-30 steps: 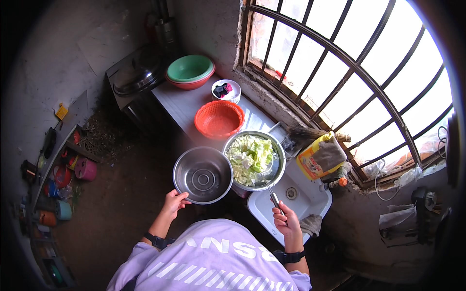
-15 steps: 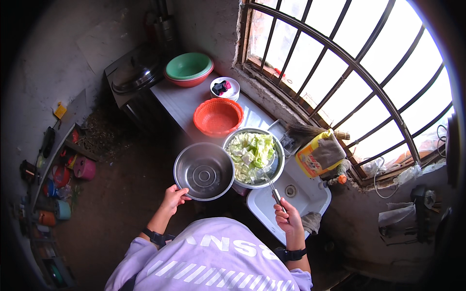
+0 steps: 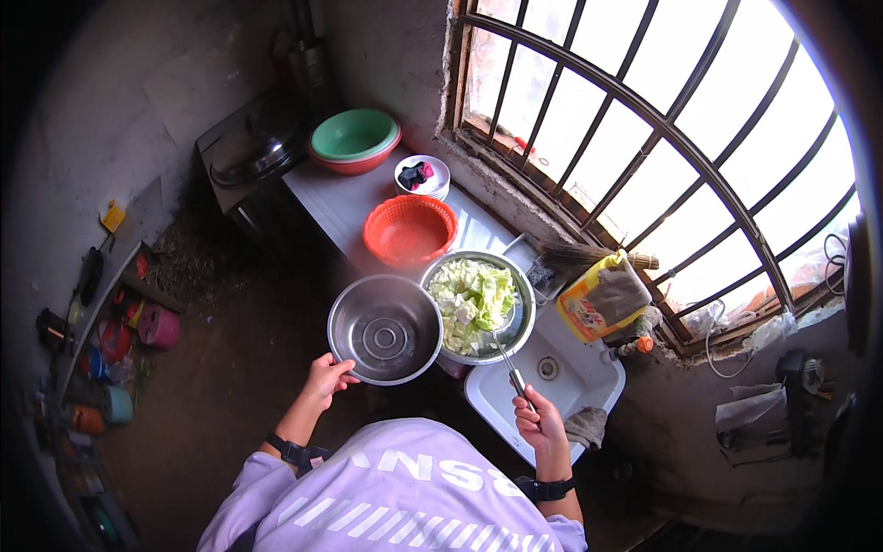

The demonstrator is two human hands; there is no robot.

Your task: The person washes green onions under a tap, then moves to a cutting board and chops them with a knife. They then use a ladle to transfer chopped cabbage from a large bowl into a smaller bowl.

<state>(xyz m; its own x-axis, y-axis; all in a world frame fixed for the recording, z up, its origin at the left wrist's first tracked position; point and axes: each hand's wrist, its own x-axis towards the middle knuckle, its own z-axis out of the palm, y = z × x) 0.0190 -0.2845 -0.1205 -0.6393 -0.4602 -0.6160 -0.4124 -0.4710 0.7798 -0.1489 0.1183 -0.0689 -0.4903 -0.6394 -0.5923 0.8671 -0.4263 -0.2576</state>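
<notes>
My left hand [image 3: 328,377] grips the near left rim of a bare steel basin [image 3: 385,327], thumb over the edge. The basin is held level in front of me. Right beside it, a second metal basin [image 3: 524,324] holds chopped pale green cabbage [image 3: 471,299]. My right hand [image 3: 541,419] is closed round the dark handle of a long metal kitchen utensil [image 3: 508,359]. Its head rests at the near right side of the cabbage; its exact shape is hard to make out.
An orange plastic colander [image 3: 410,230], a stack of white bowls [image 3: 422,175] and nested green and red basins [image 3: 354,136] stand on the counter [image 3: 317,198]. To the right are a white sink [image 3: 575,377], a yellow container [image 3: 596,299] and a short broom [image 3: 589,253] below a barred window.
My right hand and the utensil have shifted slightly left, its head staying by the cabbage. The left hand and its basin are nearly unmoved; the whole view has shifted a little.
</notes>
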